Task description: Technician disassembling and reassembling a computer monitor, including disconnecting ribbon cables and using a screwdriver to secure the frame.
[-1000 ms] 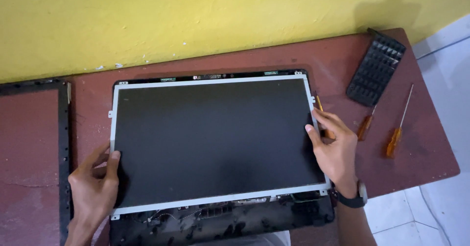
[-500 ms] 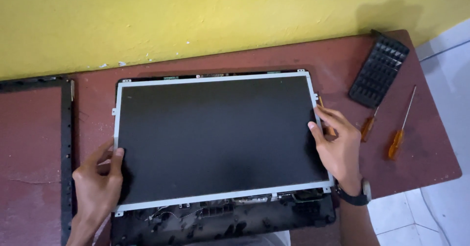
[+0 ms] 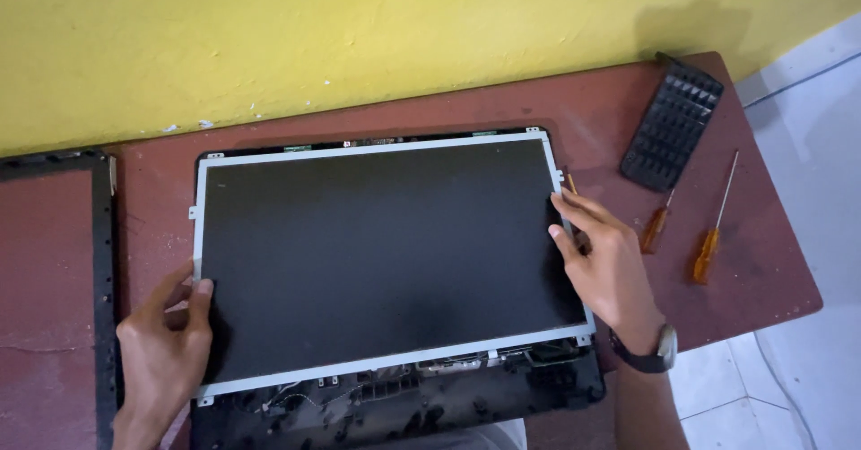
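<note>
A bare dark display panel (image 3: pixel 377 253) with a thin metal frame lies on a black back cover (image 3: pixel 404 405) on a reddish-brown table. My left hand (image 3: pixel 166 342) grips the panel's lower left edge, fingers on the glass corner. My right hand (image 3: pixel 605 266), with a watch on the wrist, holds the panel's right edge, fingertips on its rim. Wires and small boards show below the panel's bottom edge.
A black plastic bezel frame (image 3: pixel 103 262) lies at the left. At the right lie a black keypad-like part (image 3: pixel 673 127) and two orange-handled screwdrivers (image 3: pixel 708 253) (image 3: pixel 655 226). A yellow wall runs behind the table (image 3: pixel 592 100); white floor tiles lie to the right.
Both hands stay on the panel's edges. The view has shifted slightly; the panel looks barely moved.
</note>
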